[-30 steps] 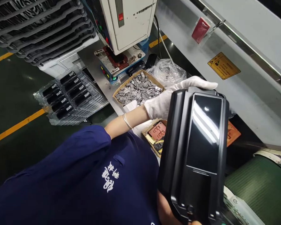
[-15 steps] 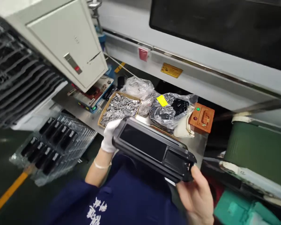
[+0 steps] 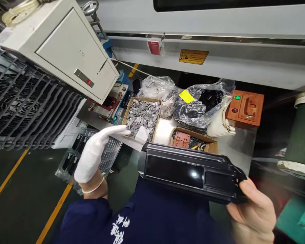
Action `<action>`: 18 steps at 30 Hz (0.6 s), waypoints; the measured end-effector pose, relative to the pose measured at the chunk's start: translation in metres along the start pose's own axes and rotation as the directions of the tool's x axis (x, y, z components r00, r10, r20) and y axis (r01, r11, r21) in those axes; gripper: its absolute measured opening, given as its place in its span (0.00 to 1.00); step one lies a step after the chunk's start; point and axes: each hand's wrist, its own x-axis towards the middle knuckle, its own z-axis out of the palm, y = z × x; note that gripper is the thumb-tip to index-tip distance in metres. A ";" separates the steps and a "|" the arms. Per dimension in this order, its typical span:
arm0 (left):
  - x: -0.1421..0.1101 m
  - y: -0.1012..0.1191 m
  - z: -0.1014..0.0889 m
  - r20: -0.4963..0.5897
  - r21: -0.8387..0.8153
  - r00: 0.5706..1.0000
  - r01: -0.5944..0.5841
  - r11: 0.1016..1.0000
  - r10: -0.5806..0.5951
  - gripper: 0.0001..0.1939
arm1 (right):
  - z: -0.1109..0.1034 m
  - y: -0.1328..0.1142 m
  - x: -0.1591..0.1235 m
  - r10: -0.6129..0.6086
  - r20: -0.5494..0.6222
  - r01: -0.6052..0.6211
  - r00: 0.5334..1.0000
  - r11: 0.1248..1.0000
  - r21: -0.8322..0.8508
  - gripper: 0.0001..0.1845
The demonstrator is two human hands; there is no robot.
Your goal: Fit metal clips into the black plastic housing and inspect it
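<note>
A person stands over a steel counter (image 3: pixel 235 152), with a navy sleeve (image 3: pixel 91 217) at the bottom of the view. The left hand (image 3: pixel 95 152), in a white glove, is stretched out flat with its fingers pressed together, holding nothing. Its fingertips (image 3: pixel 124 130) reach the near left corner of a cardboard tray (image 3: pixel 142 99), which is heaped with small silver metal parts (image 3: pixel 142 117) and has a white paper slip (image 3: pixel 141 134) at its near edge. The bare right hand (image 3: pixel 251 211) is curled around the right end of a black plastic panel (image 3: pixel 175 162), pinching it between thumb and fingers, though the hand is slightly blurred. The panel lies roughly level in the air above the near edge of the counter, its glossy dark window facing up, and its left end sits near the gloved hand without touching it. Beyond the panel are a 2nd cardboard tray (image 3: pixel 208 146) holding a copper-colored plate (image 3: pixel 181 139), a clear bag of black parts (image 3: pixel 195 105), and an orange box (image 3: pixel 244 108) near the far right corner.
</note>
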 end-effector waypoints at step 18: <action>0.024 -0.039 0.161 0.597 0.451 0.594 -0.804 0.387 0.539 0.29 | -0.011 0.053 -0.016 0.064 0.144 -0.040 0.987 0.986 -0.162 0.29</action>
